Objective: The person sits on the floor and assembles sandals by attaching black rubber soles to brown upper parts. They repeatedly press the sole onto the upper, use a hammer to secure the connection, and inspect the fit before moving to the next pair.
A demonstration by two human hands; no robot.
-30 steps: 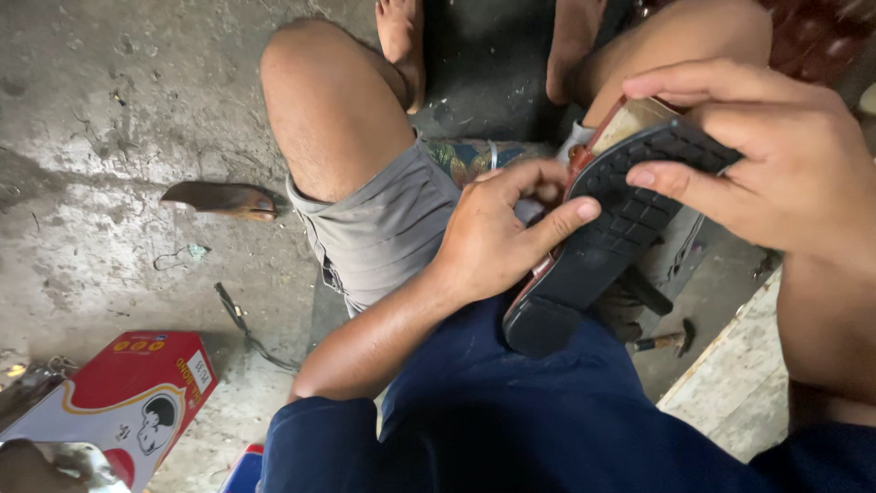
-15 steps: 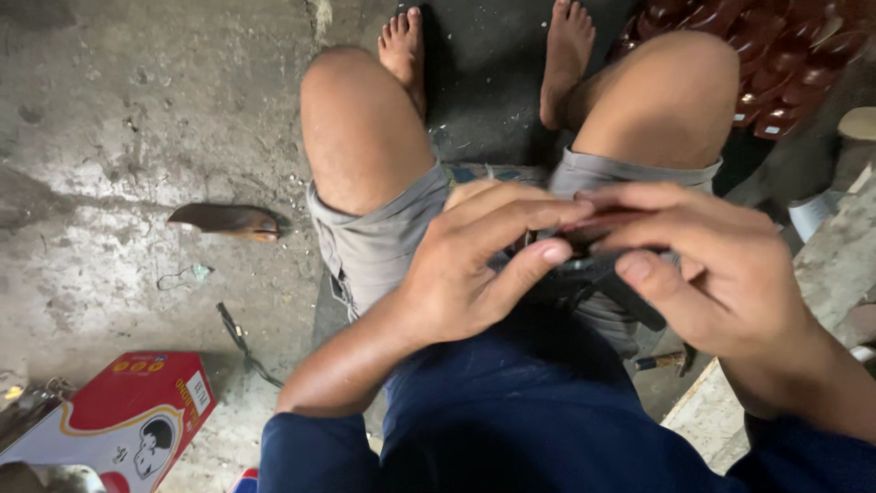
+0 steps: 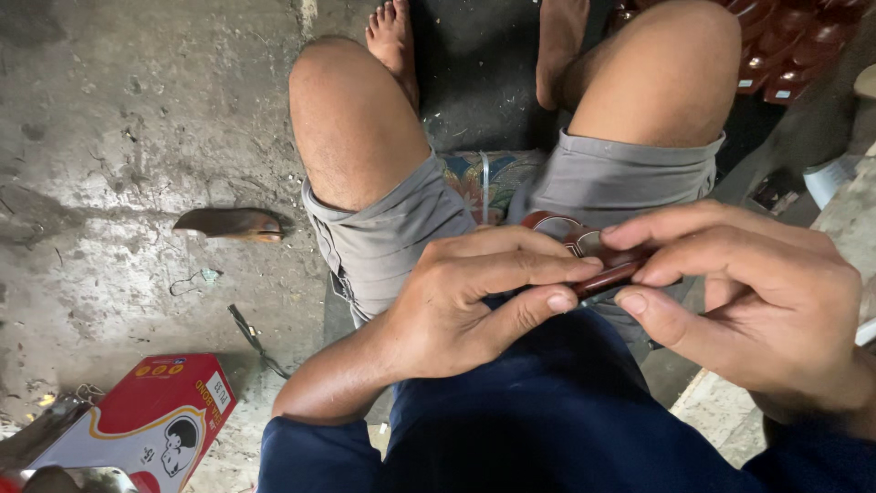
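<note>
Both hands closed on dark reddish-brown sandal (image 3: 593, 260), held over lap between them. Left hand (image 3: 474, 297) pinches near edge with fingers and thumb; right hand (image 3: 739, 292) clamps far end. Sandal looks light, flexible, rubbery sole; probably best gripped by edges. Red box (image 3: 151, 424) on floor left of left hand.

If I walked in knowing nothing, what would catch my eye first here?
First, the two hands at the centre: the left hand and right hand pinch a dark reddish-brown shoe between them, over the lap of a seated person in grey shorts. Next, the bright red box on the concrete floor at lower left, and a brown shoe sole lying alone further up the floor.
</note>
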